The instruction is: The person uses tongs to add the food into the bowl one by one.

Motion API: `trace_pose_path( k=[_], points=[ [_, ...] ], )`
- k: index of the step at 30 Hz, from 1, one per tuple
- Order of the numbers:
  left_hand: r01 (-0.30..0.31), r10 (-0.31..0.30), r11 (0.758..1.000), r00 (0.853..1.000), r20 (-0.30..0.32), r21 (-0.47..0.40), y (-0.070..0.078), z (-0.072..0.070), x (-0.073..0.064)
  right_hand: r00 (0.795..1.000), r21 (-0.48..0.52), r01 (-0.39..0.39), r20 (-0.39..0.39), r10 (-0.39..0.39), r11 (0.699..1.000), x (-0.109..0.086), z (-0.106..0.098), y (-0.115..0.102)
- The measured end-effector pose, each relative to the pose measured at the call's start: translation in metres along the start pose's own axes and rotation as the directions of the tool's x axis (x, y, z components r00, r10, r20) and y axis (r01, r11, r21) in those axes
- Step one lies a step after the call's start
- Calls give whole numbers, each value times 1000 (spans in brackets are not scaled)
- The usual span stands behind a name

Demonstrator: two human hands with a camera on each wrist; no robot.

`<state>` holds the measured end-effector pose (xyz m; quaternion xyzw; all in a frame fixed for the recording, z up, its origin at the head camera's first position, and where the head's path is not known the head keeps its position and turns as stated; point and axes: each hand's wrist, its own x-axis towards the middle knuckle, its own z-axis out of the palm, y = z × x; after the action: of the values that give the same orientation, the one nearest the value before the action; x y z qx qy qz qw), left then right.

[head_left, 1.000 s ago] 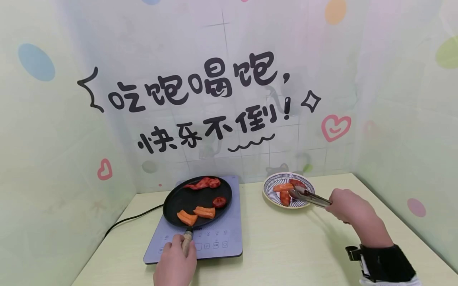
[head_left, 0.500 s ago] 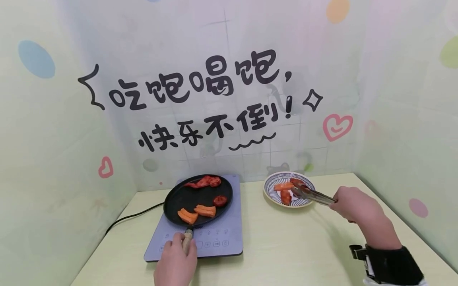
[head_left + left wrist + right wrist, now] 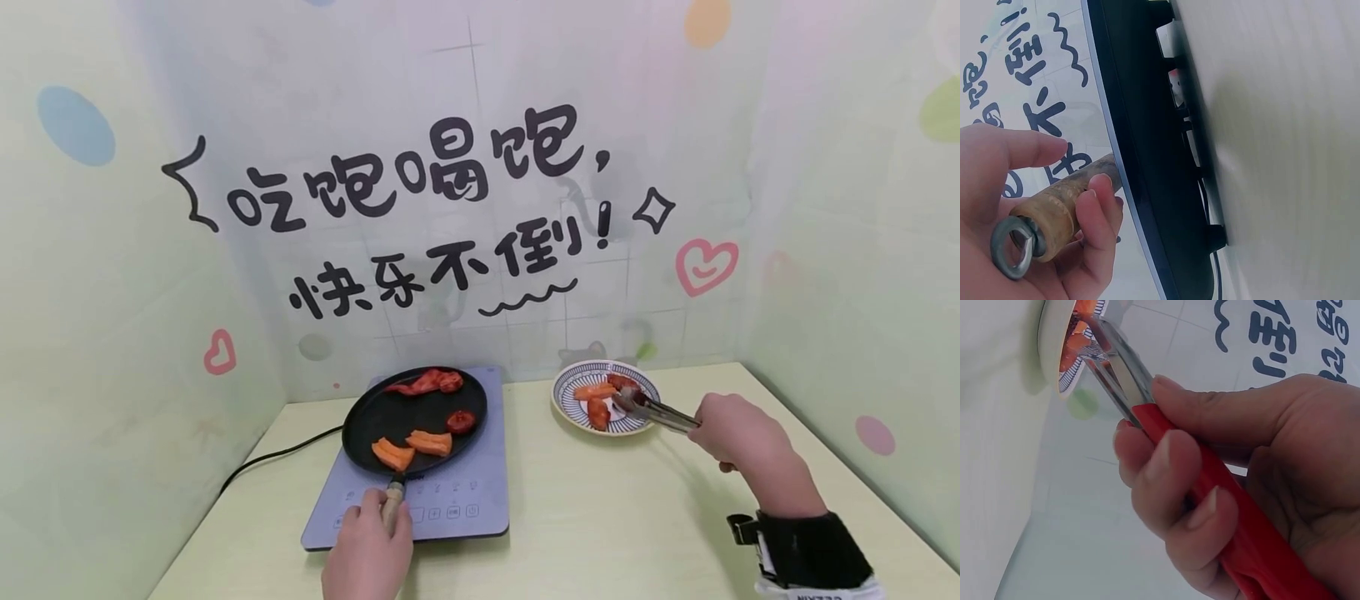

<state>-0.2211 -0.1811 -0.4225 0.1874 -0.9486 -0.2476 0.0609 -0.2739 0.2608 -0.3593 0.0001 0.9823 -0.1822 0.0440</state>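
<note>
My left hand (image 3: 369,546) grips the wooden handle (image 3: 1054,215) of a black frying pan (image 3: 390,414), its fingers curled round it. In the pan lie two orange pieces (image 3: 431,442), a red round slice (image 3: 461,422) and a red strip of meat (image 3: 426,383). At the right, my right hand (image 3: 742,442) holds metal tongs with red grips (image 3: 1210,494), fingers and thumb wrapped round them. The tongs' tips (image 3: 633,402) are over the patterned plate (image 3: 564,410), at the dark red piece (image 3: 621,382). An orange piece (image 3: 594,392) and a reddish piece (image 3: 598,414) also lie there.
Under the pan is a flat induction cooker (image 3: 480,492) with touch buttons. A black cord (image 3: 281,454) runs off to the left. The pale table (image 3: 585,508) is bounded by printed walls at the back and both sides.
My right hand shifted slightly right with the tongs, then came back a little left, the tips staying over the plate. The left hand and pan hold still.
</note>
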Motion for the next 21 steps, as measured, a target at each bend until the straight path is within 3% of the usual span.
trace_pose_path(
  k=[21],
  points=[
    [2,-2,1000,1000,8,3,2,-2,-1,999,95,20,-33,-17,995,4,-4,1]
  ],
)
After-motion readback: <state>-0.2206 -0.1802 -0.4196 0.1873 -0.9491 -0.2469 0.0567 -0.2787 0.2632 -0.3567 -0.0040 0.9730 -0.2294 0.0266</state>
